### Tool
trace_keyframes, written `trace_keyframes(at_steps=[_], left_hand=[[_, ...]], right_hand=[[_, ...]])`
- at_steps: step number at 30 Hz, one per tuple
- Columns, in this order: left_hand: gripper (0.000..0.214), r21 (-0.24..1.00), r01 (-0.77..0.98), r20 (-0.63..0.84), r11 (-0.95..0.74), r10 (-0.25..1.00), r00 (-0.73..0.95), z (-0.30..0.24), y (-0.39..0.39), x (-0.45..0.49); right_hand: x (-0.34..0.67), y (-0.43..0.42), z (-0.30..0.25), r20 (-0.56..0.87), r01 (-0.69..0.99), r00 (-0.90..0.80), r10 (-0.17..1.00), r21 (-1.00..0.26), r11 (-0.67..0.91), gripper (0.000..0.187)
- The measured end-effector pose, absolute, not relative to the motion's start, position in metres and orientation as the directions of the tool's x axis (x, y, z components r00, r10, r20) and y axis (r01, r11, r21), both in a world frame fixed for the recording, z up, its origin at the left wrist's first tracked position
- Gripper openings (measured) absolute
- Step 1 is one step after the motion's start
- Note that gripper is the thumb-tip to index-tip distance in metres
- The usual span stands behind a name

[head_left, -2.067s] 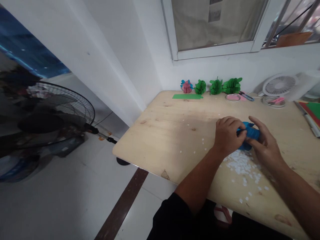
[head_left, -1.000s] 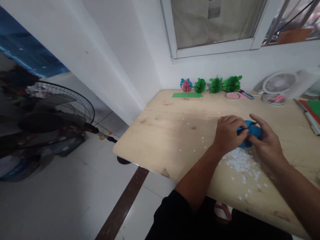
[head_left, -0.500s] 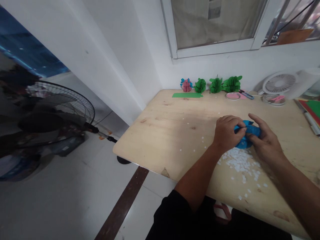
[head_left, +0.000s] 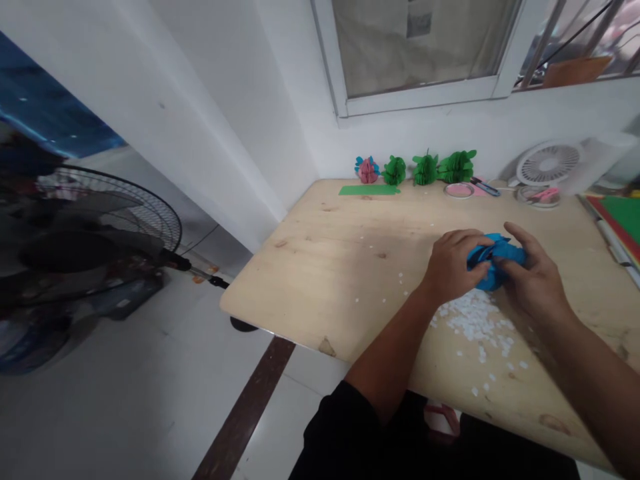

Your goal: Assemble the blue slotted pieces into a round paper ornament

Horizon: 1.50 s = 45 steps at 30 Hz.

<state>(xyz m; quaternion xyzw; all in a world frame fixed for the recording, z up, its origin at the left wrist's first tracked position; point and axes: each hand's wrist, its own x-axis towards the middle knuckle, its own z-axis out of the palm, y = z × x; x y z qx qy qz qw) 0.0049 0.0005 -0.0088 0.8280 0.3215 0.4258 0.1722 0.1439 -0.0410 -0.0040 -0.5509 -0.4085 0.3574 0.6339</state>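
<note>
Both hands hold a blue folded-paper craft (head_left: pixel 493 275) over the right part of the wooden table (head_left: pixel 310 280). My left hand (head_left: pixel 456 263) is closed on its left side, thumb and fingertips pressed against the paper layers. From the right, my right hand (head_left: pixel 535 280) grips it, thumb on the near face and index finger raised at the far edge. Parts of the craft are covered by the fingers. Below it lies a loose heap of small white paper bits (head_left: pixel 475 317).
Along the wall stand a pink-and-blue paper craft (head_left: pixel 369 171) and several green paper crafts (head_left: pixel 426 169). A green strip (head_left: pixel 369 190), a tape roll (head_left: pixel 459 191), a cutter knife (head_left: pixel 485 187) and a small white fan (head_left: pixel 550 163) are near them. A floor fan (head_left: pixel 115 233) stands left.
The view has shifted slightly. The blue paper craft has turned a little between my hands, and its layers look more bunched and rounded. Both hands keep their hold.
</note>
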Motion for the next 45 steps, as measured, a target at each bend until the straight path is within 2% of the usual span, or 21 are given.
trace_keyframes(at_steps=[3,8,22,28,33,38,45], left_hand=[[0.038,0.561,0.376,0.589,-0.738,0.675,0.445,-0.009,-0.002,0.004],[0.050,0.567,0.377,0.564,-0.733,0.679,0.471,-0.007,-0.003,0.003],[0.056,0.628,0.253,0.573,-0.736,0.657,0.490,-0.011,0.004,-0.001],[0.049,0.666,0.180,0.608,-0.724,0.666,0.432,-0.010,0.006,-0.006],[0.034,0.664,0.178,0.649,-0.726,0.679,0.344,-0.007,0.004,-0.008],[0.012,0.597,0.192,0.716,-0.779,0.625,0.310,-0.008,0.003,-0.001],[0.015,0.491,0.299,0.740,-0.818,0.573,0.352,-0.009,0.000,0.003]], right_hand=[[0.140,-0.042,0.004,0.029,-0.154,0.446,0.894,-0.982,0.109,0.080],[0.132,-0.046,0.018,-0.056,-0.265,0.490,0.870,-0.960,0.087,0.085],[0.139,-0.041,0.018,-0.067,-0.298,0.547,0.834,-0.947,0.120,0.077],[0.138,-0.042,0.021,-0.113,-0.374,0.522,0.846,-0.921,0.108,0.079],[0.135,-0.044,0.026,-0.152,-0.420,0.497,0.854,-0.904,0.084,0.079],[0.135,-0.044,0.027,-0.133,-0.424,0.497,0.857,-0.899,0.106,0.078],[0.139,-0.042,0.023,-0.056,-0.380,0.521,0.852,-0.909,0.173,0.074]])
